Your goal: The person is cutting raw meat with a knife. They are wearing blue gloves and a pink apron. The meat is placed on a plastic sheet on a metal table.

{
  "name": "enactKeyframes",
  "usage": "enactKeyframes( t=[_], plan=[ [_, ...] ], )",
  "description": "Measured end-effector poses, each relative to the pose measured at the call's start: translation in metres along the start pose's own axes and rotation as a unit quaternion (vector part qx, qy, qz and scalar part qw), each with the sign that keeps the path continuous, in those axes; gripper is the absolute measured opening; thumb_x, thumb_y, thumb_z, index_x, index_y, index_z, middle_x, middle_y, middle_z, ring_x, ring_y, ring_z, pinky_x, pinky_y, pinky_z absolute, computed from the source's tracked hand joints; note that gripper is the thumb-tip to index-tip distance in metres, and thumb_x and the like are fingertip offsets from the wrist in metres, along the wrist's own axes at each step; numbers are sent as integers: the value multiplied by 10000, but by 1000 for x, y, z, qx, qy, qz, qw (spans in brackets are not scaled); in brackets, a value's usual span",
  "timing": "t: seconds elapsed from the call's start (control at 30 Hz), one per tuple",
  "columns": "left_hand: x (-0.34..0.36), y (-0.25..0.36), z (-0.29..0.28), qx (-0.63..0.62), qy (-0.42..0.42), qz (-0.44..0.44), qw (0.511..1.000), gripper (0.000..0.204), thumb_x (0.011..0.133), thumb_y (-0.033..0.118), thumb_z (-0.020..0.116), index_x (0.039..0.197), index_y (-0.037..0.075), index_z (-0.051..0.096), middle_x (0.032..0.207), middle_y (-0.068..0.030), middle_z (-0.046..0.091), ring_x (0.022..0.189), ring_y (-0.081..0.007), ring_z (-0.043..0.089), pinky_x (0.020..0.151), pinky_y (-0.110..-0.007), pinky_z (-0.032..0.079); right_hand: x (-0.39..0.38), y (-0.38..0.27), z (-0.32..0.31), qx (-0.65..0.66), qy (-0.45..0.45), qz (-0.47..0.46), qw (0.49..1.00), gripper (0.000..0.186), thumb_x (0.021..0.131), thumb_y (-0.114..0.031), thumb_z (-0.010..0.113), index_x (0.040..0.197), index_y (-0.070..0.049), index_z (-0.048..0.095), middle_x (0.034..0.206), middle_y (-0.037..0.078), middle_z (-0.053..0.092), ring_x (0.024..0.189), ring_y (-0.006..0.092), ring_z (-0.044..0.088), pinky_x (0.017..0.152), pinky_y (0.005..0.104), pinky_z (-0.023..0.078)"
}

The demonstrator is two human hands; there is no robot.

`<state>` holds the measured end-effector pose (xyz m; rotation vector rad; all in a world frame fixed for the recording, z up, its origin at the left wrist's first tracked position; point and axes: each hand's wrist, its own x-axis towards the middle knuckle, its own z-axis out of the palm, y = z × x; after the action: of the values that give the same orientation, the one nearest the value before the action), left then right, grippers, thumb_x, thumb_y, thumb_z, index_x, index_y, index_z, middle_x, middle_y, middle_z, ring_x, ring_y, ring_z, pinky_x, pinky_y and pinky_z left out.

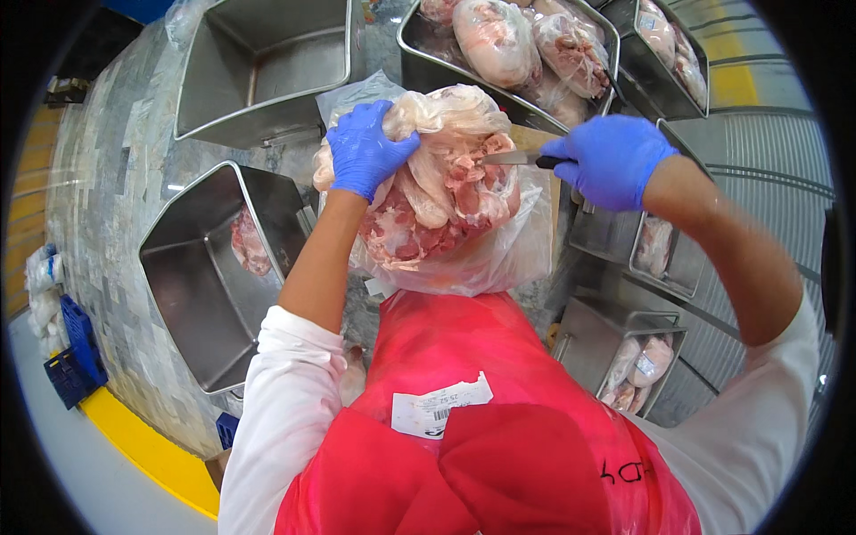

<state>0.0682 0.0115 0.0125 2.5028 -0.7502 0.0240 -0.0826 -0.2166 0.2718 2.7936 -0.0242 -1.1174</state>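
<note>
A large piece of raw meat [401, 223] with pale fat and skin sits in front of me on clear plastic wrap [526, 241]. My left hand [367, 149], in a blue glove, grips its upper left side, thumb spread from the fingers. In my blue-gloved right hand [617, 160] is a knife [510, 158] with a black handle. Its blade points left, and the tip touches the red meat at the right of the piece. Whether the tip is inside the meat is hard to tell.
A deep metal bin [201, 294] at left holds one meat piece [249, 242]. Another metal bin [294, 62] stands far left. Wrapped meat [495, 40] fills a bin at the back; more bins [588, 343] with meat stand at right. Blue crates [80, 343] lie far left.
</note>
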Motion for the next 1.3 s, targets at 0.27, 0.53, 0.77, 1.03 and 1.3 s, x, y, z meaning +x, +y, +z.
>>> enactKeyframes(
  t=[0.27, 0.53, 0.77, 1.03, 1.3],
  plan=[
    [8, 4, 16, -41, 65, 35, 996, 532, 729, 404, 821, 1157, 101, 728, 1096, -137, 734, 1015, -366, 683, 907, -473, 532, -15, 33, 161, 206, 105, 55, 971, 445, 992, -388, 623, 1429, -316, 586, 911, 188, 726, 747, 413, 700, 662, 514, 562],
    [32, -1, 26, -59, 34, -21, 997, 465, 766, 352, 769, 1155, 107, 701, 1042, -199, 743, 995, -410, 696, 886, -494, 534, 19, -50, 316, 368, 267, 86, 887, 537, 998, -367, 624, 1520, -354, 498, 850, 152, 678, 718, 385, 688, 669, 502, 570],
    [30, 3, 23, -92, 5, -44, 995, 434, 802, 347, 736, 1155, 101, 683, 1050, -225, 734, 979, -438, 698, 848, -497, 549, -78, -27, 296, 360, 227, 112, 898, 521, 1004, -354, 612, 1516, -347, 515, 808, 145, 651, 664, 369, 675, 606, 500, 552],
    [27, 8, 29, -103, 27, -6, 994, 481, 797, 352, 738, 1185, 73, 680, 1058, -239, 732, 1005, -447, 691, 875, -507, 546, -80, 27, 165, 185, 197, 64, 961, 360, 1004, -317, 586, 1357, -262, 636, 868, 174, 712, 750, 390, 698, 664, 520, 555],
    [24, 13, 25, -113, 7, -15, 993, 484, 812, 337, 746, 1210, 70, 675, 1050, -244, 731, 999, -445, 693, 870, -500, 548, -29, 36, 55, 97, -9, 31, 995, 395, 992, -306, 586, 1381, -251, 628, 911, 197, 719, 821, 420, 696, 719, 548, 544]
  ],
)
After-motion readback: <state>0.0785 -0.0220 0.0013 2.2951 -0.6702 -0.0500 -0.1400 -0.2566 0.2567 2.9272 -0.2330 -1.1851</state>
